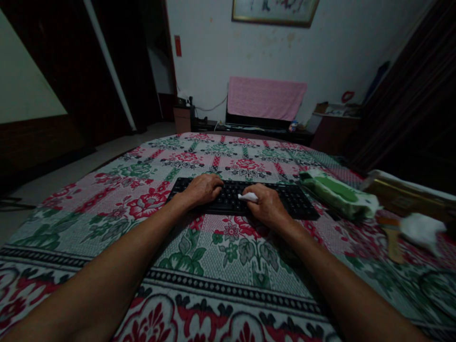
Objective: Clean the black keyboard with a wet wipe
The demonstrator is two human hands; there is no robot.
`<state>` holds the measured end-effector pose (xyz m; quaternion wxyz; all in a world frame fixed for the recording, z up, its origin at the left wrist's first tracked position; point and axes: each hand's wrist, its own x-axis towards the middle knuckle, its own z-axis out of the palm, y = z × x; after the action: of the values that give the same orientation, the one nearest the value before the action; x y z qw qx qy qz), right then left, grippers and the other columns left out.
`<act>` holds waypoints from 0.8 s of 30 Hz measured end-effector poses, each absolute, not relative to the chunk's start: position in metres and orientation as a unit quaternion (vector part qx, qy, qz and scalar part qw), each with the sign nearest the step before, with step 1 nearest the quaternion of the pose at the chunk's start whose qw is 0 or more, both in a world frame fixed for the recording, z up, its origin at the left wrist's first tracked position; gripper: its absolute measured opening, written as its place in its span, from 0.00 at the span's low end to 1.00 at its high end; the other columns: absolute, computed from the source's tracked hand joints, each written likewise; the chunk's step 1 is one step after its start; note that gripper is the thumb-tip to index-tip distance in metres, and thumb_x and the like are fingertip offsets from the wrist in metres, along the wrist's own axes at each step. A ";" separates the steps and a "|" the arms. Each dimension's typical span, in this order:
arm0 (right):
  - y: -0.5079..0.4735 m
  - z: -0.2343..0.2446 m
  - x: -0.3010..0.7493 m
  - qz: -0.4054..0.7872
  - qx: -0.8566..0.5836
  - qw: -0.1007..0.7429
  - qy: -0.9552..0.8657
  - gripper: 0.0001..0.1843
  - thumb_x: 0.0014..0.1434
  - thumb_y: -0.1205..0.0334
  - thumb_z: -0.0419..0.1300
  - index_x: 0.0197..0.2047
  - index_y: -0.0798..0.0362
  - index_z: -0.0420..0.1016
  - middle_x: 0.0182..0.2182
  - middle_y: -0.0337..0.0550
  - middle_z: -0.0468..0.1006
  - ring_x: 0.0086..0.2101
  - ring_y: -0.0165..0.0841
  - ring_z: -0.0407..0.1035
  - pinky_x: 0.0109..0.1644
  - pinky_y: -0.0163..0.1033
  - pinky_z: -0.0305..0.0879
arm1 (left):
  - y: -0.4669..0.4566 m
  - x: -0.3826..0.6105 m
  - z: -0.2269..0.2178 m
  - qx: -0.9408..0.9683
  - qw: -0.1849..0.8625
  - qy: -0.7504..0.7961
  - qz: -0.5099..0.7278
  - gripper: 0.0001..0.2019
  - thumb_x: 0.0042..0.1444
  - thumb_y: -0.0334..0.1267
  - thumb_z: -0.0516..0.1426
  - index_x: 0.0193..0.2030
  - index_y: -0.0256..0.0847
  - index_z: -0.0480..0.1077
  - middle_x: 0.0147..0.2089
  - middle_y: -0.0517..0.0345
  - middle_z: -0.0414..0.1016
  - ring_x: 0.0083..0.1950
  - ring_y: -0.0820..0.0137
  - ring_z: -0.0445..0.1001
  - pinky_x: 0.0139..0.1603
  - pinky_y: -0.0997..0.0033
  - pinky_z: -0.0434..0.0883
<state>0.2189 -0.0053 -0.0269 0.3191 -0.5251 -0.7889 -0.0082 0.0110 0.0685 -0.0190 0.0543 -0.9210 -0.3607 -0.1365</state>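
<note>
A black keyboard (230, 200) lies flat on the patterned tablecloth (228, 266), straight across in front of me. My left hand (204, 188) is on its left part, with fingers curled over it near the far edge and the thumb bent inward. My right hand (266, 203) is over the right-centre keys, its fingers closed round a white wipe (248, 196). One end of the wipe sticks out to the left between thumb and fingers, while the rest is hidden in the hand. Number keys show to the right of that hand.
At the right lie a green-and-white wipes packet (338, 194), a brush with a wooden handle (393, 242), a crumpled white tissue (422, 230) and a gold-coloured box (409, 192). A pink cloth (265, 97) hangs over a screen by the far wall.
</note>
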 end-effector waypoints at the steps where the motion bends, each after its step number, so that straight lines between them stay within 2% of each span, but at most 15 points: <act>1: -0.005 -0.027 0.219 -0.008 -0.528 0.316 -0.788 0.11 0.46 0.72 0.54 0.34 0.52 0.71 0.32 0.41 0.72 0.33 0.31 0.66 0.38 0.35 0.59 | 0.069 0.011 -0.019 -0.922 0.056 -0.359 -0.136 0.14 0.55 0.36 0.46 0.43 0.39 0.70 0.46 0.53 0.71 0.45 0.67 0.70 0.47 0.69 0.65; 9: -0.003 -0.029 0.227 -0.024 -0.541 0.347 -0.766 0.10 0.47 0.70 0.53 0.34 0.52 0.70 0.31 0.41 0.73 0.33 0.32 0.66 0.39 0.35 0.59 | 0.069 0.010 -0.018 -0.924 0.054 -0.354 -0.134 0.14 0.55 0.35 0.46 0.42 0.39 0.70 0.46 0.53 0.71 0.45 0.67 0.70 0.46 0.68 0.65; 16: -0.003 -0.029 0.226 -0.029 -0.559 0.309 -0.769 0.09 0.49 0.68 0.53 0.33 0.51 0.72 0.31 0.42 0.73 0.33 0.32 0.66 0.38 0.35 0.58 | 0.069 0.011 -0.018 -0.924 0.052 -0.354 -0.137 0.14 0.55 0.35 0.47 0.42 0.39 0.70 0.46 0.54 0.71 0.45 0.68 0.70 0.46 0.69 0.65; 24: -0.002 -0.030 0.232 -0.044 -0.569 0.303 -0.763 0.09 0.49 0.67 0.53 0.33 0.52 0.73 0.30 0.41 0.73 0.32 0.31 0.66 0.37 0.34 0.58 | 0.067 0.011 -0.017 -0.922 0.053 -0.358 -0.135 0.14 0.55 0.35 0.47 0.42 0.40 0.70 0.46 0.54 0.71 0.45 0.67 0.70 0.46 0.69 0.65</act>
<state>0.2319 -0.0020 -0.0295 0.3034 -0.5685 -0.7634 -0.0443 0.0110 0.0673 -0.0169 0.0525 -0.9225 -0.3577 -0.1354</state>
